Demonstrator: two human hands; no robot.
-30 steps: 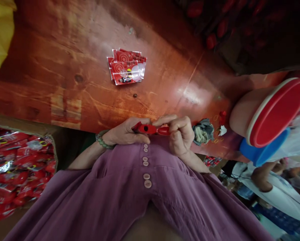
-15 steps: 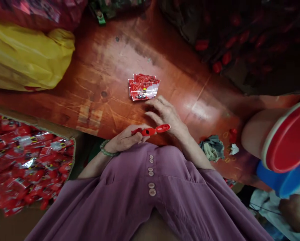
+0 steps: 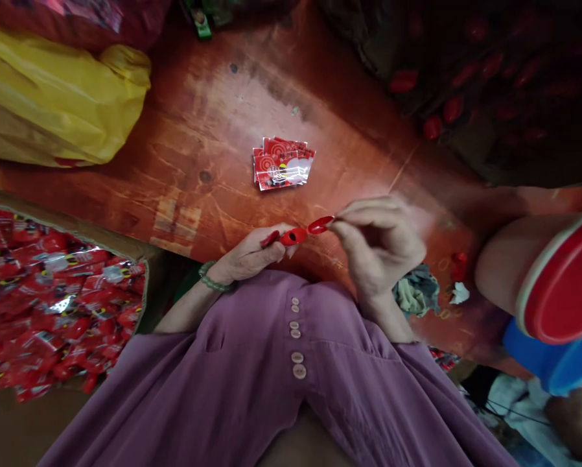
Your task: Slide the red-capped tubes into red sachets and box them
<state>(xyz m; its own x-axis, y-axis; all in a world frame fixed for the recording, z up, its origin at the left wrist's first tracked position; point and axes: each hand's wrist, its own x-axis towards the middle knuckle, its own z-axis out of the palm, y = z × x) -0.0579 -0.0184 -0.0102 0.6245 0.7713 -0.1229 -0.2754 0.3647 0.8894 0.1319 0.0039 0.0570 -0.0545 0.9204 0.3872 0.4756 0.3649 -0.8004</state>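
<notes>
My left hand [image 3: 252, 253] is closed around a small red plastic piece [image 3: 293, 237] that has a dark hole in its middle. A shiny oval flap [image 3: 320, 225] sticks out from the piece's right end, its hollow side up. Thumb and fingertip of my right hand [image 3: 381, 240] pinch together at the flap's far tip. Whether they also hold something small there is too blurred to tell. Beyond the hands, a small stack of red printed cards [image 3: 284, 165] lies on the reddish wooden table [image 3: 198, 143].
At left stands a cardboard box [image 3: 142, 259] of red packaged pieces, with a yellow bag [image 3: 62, 97] behind it. A red-lidded tub [image 3: 563, 279] and a blue basin [image 3: 538, 357] are on the right. Crumpled cloth [image 3: 417, 290] lies nearby. Red pieces [image 3: 452, 109] fill the dark back right.
My right hand has moved from beside the cards to the red piece's flap, and its fingers have closed into a pinch. My left hand keeps its hold, and the view has shifted slightly.
</notes>
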